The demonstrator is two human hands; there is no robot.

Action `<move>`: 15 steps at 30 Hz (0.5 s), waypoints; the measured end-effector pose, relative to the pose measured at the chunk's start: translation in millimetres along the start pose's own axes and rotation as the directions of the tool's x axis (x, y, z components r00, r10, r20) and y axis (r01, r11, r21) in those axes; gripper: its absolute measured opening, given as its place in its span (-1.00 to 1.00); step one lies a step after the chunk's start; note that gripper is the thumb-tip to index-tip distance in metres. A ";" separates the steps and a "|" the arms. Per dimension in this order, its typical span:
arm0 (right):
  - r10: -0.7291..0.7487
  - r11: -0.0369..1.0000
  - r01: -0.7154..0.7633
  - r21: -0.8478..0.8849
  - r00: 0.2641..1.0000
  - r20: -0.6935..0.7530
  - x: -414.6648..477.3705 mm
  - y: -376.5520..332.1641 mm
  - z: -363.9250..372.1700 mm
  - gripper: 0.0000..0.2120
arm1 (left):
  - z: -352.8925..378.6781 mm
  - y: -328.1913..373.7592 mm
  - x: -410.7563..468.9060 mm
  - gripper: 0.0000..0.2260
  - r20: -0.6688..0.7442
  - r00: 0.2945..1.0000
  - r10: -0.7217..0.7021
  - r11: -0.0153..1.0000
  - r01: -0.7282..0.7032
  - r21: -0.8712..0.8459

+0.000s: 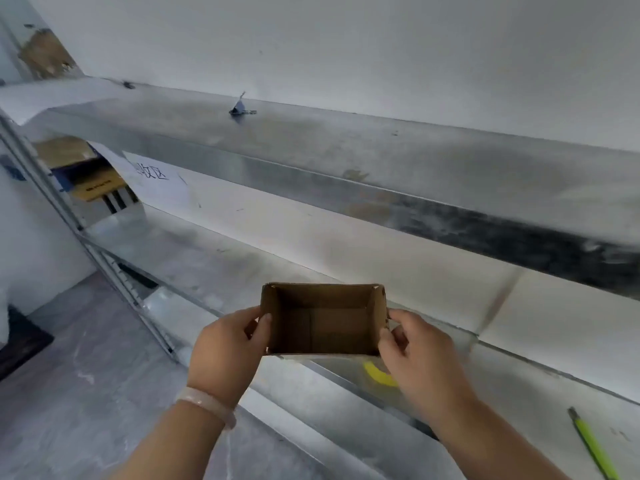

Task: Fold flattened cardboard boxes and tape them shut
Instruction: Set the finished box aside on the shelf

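Cardboard box (322, 320), small and already folded into shape, was held up in front of the metal shelving (311, 161) between 2 hands. Its open mouth faced the camera and its closed bottom flaps showed inside.

The left hand (225, 348) had a pinching grip on the left wall, with the thumb pressed on the rim at the inner edge and the fingers curled behind the outer face. The right hand (415, 351) had a matching grip on the right wall, with the thumb low near the bottom corner and the fingers curled round the outside. Neither grip was released; both were grasping the box. A pale bracelet (207, 405) sat on the left wrist.

A yellow object (379, 375) lay on the shelf level just below the box, partly hidden by the right hand, and what it was could not be told. A green pen-like tool (594, 445) lay on the shelf at far right, well apart from the hands. On the upper shelf sat 1 binder clip (241, 108). A paper sign (156, 174) with handwritten characters lay at the left, beside stacked cartons (93, 183). Grey floor (86, 393) showed at lower left.
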State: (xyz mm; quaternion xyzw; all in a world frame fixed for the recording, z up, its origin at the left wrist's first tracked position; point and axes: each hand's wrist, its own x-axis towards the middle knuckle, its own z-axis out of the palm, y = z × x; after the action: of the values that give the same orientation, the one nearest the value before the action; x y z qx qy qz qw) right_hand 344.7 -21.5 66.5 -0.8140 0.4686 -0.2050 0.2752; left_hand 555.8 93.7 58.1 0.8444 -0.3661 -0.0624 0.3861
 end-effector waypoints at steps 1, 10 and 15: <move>-0.012 1.000 0.012 -0.003 1.000 0.005 4.2 -18.2 16.3 -0.69 | -16.7 -16.5 7.2 -0.83 -0.002 1.000 -0.018 1.000 0.018 -0.001; -0.131 0.985 0.116 0.126 0.984 0.118 40.2 -177.5 170.3 -0.69 | -159.7 -164.0 84.8 -0.83 -0.105 0.990 -0.099 0.994 0.102 0.031; -0.161 0.983 0.146 0.108 0.976 0.148 72.7 -234.7 217.7 -0.69 | -195.3 -223.1 129.1 -0.87 -0.118 0.981 -0.156 0.988 0.157 0.004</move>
State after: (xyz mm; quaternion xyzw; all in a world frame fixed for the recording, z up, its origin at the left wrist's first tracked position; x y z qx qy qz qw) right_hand 660.7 66.6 55.8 -0.8471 0.3710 -0.1838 0.3331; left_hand 852.3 222.9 60.9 0.8754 -0.2758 -0.0405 0.3949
